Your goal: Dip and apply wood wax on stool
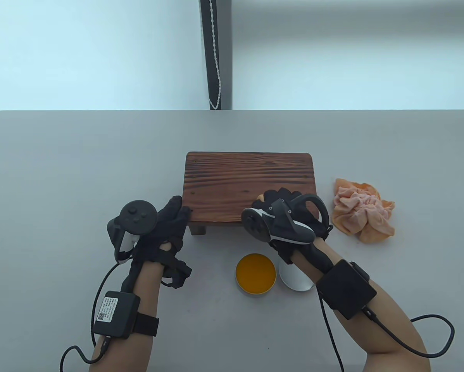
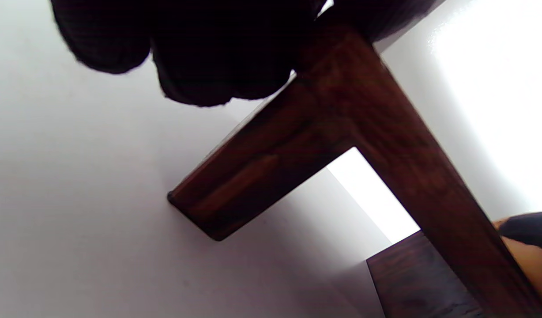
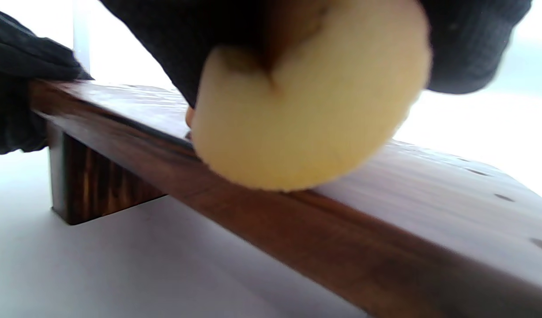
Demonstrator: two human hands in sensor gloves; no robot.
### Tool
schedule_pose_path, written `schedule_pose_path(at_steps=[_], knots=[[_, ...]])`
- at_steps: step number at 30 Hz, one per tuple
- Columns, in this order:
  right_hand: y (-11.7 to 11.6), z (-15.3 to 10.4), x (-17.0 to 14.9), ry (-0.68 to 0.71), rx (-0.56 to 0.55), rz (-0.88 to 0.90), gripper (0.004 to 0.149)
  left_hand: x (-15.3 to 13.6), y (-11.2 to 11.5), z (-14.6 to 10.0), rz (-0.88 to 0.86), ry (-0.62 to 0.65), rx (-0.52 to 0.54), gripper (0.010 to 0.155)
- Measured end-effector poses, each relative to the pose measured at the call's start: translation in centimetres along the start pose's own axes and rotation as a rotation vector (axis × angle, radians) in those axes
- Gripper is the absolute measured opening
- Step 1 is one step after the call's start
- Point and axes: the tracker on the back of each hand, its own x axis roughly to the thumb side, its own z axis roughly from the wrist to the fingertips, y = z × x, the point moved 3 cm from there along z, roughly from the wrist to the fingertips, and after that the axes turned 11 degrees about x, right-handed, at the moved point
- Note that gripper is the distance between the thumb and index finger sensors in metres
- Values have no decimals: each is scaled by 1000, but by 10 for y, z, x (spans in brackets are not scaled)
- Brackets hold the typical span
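Stool (image 1: 249,186): left hand (image 1: 169,224) grips its near-left corner; right hand (image 1: 286,209) pinches the sponge (image 3: 310,119) at the near edge. Overrunning that edge would likely smear wax onto the table (image 1: 61,174).

We are finding only one printed item: a small white label (image 1: 105,309) with a square code mark, sitting on the black box-shaped module (image 1: 115,314) strapped to the left forearm. Its lines of print are showing too small and blurred to read in the table view. We are seeing no legible text, brand, number or sign in either wrist view.
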Motion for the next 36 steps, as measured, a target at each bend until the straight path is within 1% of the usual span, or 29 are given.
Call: schedule_pose_path(at_steps=[2, 3, 6, 8, 11, 13, 15, 17, 18, 21, 23, 26, 28, 31, 33, 36], knots=[[-1, 4, -8, -35, 3, -13, 37, 0, 0, 0, -1, -1, -1, 73], [-2, 2, -9, -38, 7, -35, 37, 0, 0, 0, -2, -2, -1, 73], [-1, -14, -2, 10, 39, -72, 37, 0, 0, 0, -5, -4, 1, 73], [0, -19, 5, 51, 39, -52, 37, 1, 0, -1, 7, 1, 9, 73], [0, -12, 3, 28, 12, -32, 36, 1, 0, 0, 16, 5, 5, 73], [-2, -3, -6, -16, -9, -8, 36, 1, 0, 0, 8, 2, 3, 73], [-3, 1, -15, -61, 1, 1, 37, 0, 0, 0, -1, -1, 0, 73], [-3, -5, -15, -61, 16, -28, 37, -1, 0, 0, -12, -6, -4, 73], [-3, -11, -12, -43, 32, -56, 37, -1, 0, 0, -10, -5, -3, 73], [-2, -25, -1, 31, 44, -23, 38, 0, 0, 0, -3, -2, -2, 73], [-2, -22, -2, 21, 24, -22, 37, 0, 0, 0, 3, 0, 0, 73], [-4, -4, -17, -43, -4, 16, 37, -1, 0, 0, 1, -2, 0, 73], [-6, -1, -25, -82, -8, -24, 37, -1, 0, 0, -1, -3, -1, 73], [-6, -12, -26, -69, 33, -36, 38, -1, 0, 0, -8, -5, -5, 73], [-5, -25, -19, -25, 61, -43, 38, -1, 0, 0, -12, -6, -6, 73], [-4, -28, -12, 13, 53, -14, 38, 1, 0, 0, 8, 0, 1, 73]])
